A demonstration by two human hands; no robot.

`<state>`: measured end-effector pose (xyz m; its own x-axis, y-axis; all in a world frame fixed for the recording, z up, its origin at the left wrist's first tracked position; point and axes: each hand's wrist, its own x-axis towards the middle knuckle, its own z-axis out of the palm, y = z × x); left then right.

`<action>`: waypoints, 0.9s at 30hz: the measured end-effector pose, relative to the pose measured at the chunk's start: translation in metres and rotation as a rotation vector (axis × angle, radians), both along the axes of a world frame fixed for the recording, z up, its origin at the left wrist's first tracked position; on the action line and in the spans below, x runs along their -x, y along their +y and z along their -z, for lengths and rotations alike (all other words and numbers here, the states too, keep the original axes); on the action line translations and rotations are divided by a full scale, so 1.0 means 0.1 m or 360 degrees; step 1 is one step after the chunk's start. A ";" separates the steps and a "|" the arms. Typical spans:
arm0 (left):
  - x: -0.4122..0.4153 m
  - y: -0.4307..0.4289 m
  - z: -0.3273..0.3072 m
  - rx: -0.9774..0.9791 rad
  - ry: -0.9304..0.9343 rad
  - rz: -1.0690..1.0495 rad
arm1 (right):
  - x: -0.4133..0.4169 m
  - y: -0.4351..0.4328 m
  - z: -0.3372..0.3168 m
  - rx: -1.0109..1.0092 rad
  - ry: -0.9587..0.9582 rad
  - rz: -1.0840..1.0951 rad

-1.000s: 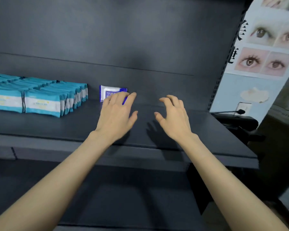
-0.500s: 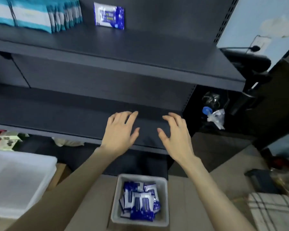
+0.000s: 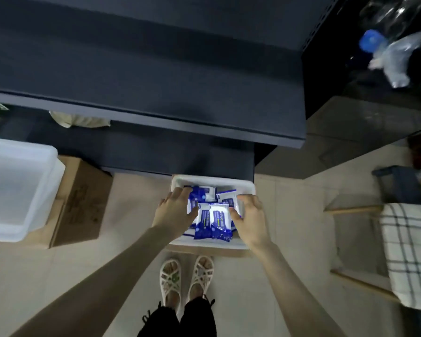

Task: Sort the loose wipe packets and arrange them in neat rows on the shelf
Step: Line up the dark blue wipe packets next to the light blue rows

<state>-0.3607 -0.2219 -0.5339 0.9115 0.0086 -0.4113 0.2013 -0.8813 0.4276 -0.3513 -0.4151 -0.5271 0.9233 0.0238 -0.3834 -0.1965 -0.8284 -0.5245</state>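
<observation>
Several loose blue-and-white wipe packets [image 3: 216,220] lie jumbled in a small white bin [image 3: 212,180] on the floor, just in front of the dark shelf unit [image 3: 156,117]. My left hand [image 3: 175,211] reaches into the bin's left side, fingers spread over the packets and thumb against one. On the bin's right side my right hand [image 3: 252,220] has its thumb touching the middle packets. Neither hand has its fingers closed round a packet. The upper shelf with the arranged rows is out of view.
A large translucent tub [image 3: 15,186] sits on a cardboard box [image 3: 80,200] to the left. A stool with a checked cloth [image 3: 408,251] stands at the right. My sandalled feet [image 3: 187,276] are just behind the bin. A blue-capped bottle [image 3: 370,42] lies at the top right.
My view has tipped down from the upper shelf to the floor. Both hands have dropped from shelf height into the white bin and now touch the blue packets.
</observation>
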 end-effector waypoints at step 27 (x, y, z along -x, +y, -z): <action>0.18 -0.32 2.12 0.0706 0.0336 -0.1109 | 0.07 -0.15 2.18 -0.0467 0.0354 0.0836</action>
